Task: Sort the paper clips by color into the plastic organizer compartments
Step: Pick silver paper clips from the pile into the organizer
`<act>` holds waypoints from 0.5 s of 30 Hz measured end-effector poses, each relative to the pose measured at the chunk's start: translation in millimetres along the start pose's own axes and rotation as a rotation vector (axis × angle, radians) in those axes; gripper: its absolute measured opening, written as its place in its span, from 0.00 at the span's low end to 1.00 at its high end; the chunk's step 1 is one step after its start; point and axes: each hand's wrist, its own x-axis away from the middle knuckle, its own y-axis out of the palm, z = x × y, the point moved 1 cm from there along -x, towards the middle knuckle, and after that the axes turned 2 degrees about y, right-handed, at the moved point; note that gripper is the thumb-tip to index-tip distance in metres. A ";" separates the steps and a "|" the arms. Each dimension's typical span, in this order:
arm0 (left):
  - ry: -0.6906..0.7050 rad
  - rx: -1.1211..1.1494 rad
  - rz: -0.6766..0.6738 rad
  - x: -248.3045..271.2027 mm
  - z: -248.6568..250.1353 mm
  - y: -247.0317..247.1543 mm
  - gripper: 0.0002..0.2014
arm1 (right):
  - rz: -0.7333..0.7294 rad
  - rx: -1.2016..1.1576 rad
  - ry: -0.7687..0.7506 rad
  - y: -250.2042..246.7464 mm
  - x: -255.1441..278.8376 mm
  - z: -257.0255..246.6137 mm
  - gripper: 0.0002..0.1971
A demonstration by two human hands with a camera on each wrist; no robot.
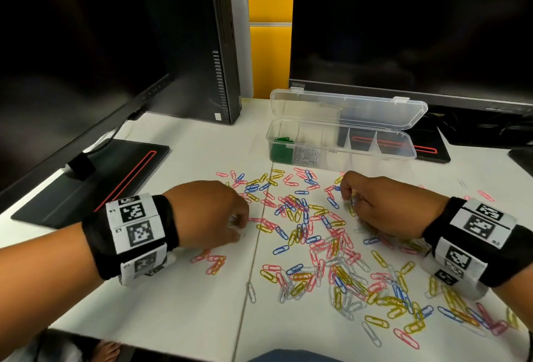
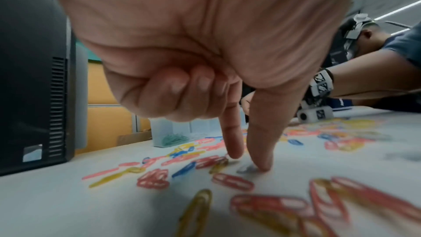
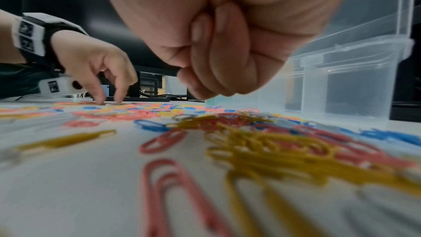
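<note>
Several pink, yellow, blue and white paper clips (image 1: pixel 326 243) lie scattered on the white table. The clear organizer (image 1: pixel 398 157) stands behind them with its lid (image 1: pixel 346 107) open. Green clips (image 1: pixel 280 149) fill its leftmost compartment and white clips (image 1: pixel 307 156) the one beside it. My left hand (image 1: pixel 213 214) is at the pile's left edge. Its index finger and thumb (image 2: pixel 262 143) point straight down, the thumb tip touching a white clip (image 2: pixel 246 168); the other fingers are curled. My right hand (image 1: pixel 383 206) hovers over the pile's right part with its fingers (image 3: pixel 218 60) curled tight. Whether it holds a clip is hidden.
A dark monitor (image 1: pixel 72 44) with a black stand base (image 1: pixel 95 180) is at the left, a PC tower (image 1: pixel 222 44) behind, and a second monitor (image 1: pixel 403 30) behind the organizer. A seam (image 1: pixel 253 246) runs down the table. The front edge is close below the clips.
</note>
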 end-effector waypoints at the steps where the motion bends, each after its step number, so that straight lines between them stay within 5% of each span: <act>1: 0.006 -0.010 -0.016 0.1 2.5 2.4 0.12 | -0.001 0.014 -0.012 -1.0 0.2 -0.5 0.06; 9: 0.000 -0.060 -0.003 0.7 10.2 7.1 0.09 | -0.110 0.198 -0.053 3.5 1.3 2.3 0.02; 12: 0.014 0.312 0.014 0.7 0.9 -2.6 0.27 | -0.097 0.200 -0.075 5.4 -0.5 2.7 0.02; 15: 0.059 0.694 -0.056 5.7 2.5 -0.2 0.22 | -0.109 0.214 -0.088 8.1 0.3 2.1 0.04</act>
